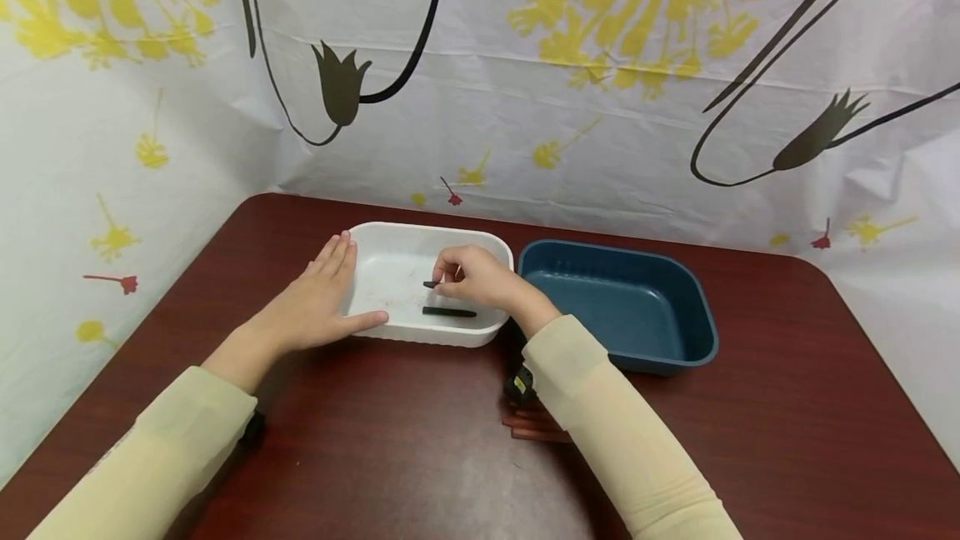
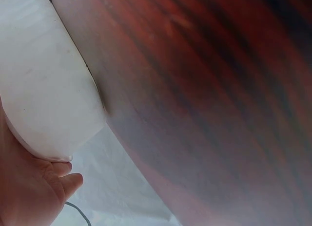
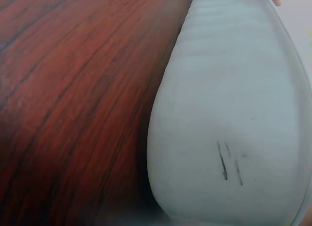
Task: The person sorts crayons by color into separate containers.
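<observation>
Pinching a short dark stick (image 1: 431,284) between its fingertips, the right hand (image 1: 476,276) sits inside the white tray (image 1: 390,242), a little left of the head view's centre. The fingers are curled together round the stick's end, and the stick pokes out to the left of them, just above the tray floor. A second, longer dark stick (image 1: 448,312) lies flat on the tray floor just below that hand, near the tray's front wall.

The left hand (image 1: 318,302) rests against the tray's left side, fingers straight and close together, lying along the rim, with the thumb spread out across the front corner. It holds nothing; it only touches the tray. In the left wrist view the same white tray (image 2: 44,89) fills the left side, with the palm (image 2: 29,192) at the lower left touching its wall, and the red-brown table (image 2: 209,99) taking up the rest.

The right wrist view shows the tray's ribbed outer wall (image 3: 229,114) on the right with a few thin dark marks (image 3: 223,162) low on it, and the table (image 3: 73,99) on the left; the hand itself is out of that picture.

A dark blue tray (image 1: 618,307) stands just right of the white one, their walls almost touching. Both stand on the table (image 1: 375,440), backed by a white sheet (image 1: 525,107) printed with yellow flowers and dark stems.
</observation>
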`<state>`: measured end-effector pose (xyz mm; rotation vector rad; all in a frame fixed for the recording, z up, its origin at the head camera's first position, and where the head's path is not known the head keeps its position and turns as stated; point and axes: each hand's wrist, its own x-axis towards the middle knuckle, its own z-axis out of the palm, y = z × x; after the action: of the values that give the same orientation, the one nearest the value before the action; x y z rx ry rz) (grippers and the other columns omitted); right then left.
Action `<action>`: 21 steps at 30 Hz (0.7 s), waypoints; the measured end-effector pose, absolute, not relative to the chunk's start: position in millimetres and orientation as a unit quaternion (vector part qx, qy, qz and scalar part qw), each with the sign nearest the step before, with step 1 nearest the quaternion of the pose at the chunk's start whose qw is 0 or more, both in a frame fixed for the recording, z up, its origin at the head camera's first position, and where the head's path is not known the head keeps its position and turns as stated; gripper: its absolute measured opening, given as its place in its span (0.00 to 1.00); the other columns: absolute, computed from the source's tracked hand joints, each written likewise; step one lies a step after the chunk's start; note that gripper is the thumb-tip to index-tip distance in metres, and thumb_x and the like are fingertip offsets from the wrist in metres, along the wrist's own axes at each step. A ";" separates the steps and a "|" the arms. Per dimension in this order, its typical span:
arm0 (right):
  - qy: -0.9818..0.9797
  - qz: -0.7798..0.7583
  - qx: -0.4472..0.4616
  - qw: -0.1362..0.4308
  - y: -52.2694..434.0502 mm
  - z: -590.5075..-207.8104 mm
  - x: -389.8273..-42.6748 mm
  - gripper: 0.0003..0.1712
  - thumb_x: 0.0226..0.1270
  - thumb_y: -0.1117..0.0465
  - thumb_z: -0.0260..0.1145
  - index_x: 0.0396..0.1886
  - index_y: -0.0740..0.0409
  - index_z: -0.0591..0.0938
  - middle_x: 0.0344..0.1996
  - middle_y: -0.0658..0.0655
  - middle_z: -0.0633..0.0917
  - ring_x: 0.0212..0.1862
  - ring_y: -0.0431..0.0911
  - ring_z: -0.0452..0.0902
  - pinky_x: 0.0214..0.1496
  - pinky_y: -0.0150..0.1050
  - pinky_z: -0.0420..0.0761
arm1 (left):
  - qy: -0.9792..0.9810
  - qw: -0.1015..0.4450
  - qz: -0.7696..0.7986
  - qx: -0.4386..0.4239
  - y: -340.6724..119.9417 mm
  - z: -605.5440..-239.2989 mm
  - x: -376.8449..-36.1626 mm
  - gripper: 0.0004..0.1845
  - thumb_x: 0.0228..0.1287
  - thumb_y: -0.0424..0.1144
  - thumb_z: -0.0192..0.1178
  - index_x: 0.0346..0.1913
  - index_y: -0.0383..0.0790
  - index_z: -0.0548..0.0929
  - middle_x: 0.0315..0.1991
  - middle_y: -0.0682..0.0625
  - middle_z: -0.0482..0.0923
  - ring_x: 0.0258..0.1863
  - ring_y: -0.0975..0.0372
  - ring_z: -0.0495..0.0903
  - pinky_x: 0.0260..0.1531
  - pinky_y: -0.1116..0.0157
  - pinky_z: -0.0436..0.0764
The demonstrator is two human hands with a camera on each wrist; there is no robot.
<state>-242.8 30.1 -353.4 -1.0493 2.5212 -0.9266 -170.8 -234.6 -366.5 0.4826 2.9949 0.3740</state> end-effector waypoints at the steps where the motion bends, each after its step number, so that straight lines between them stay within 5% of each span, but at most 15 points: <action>1: 0.868 -0.317 -0.360 0.128 30.0 -353.3 -242.6 0.02 0.66 0.64 0.68 0.36 0.58 0.82 0.26 0.52 0.78 0.30 0.41 0.71 0.39 0.31 0.73 | 0.979 0.043 0.123 0.157 -234.5 -366.1 -170.6 0.64 0.61 0.74 0.53 0.77 0.25 0.40 0.80 0.34 0.31 0.80 0.43 0.33 0.77 0.44 0.46; 13: 0.870 -0.311 -0.363 0.124 34.0 -351.2 -238.1 0.02 0.66 0.65 0.66 0.37 0.59 0.83 0.32 0.55 0.83 0.32 0.45 0.76 0.38 0.31 0.75 | 0.980 0.040 0.118 0.157 -232.5 -366.5 -169.8 0.64 0.61 0.74 0.53 0.77 0.24 0.40 0.80 0.33 0.32 0.80 0.42 0.35 0.76 0.43 0.49; 21: 0.868 -0.330 -0.354 0.111 53.0 -341.7 -225.7 0.05 0.69 0.62 0.66 0.40 0.58 0.85 0.37 0.54 0.85 0.40 0.45 0.79 0.47 0.39 0.80 | 0.978 0.034 0.124 0.164 -231.8 -365.2 -168.1 0.63 0.61 0.72 0.53 0.76 0.23 0.41 0.79 0.31 0.33 0.80 0.41 0.34 0.76 0.42 0.48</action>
<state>-225.7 53.0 -341.7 -1.0409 2.5486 -0.9693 -168.1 -231.8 -365.2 0.5059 3.0076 0.3819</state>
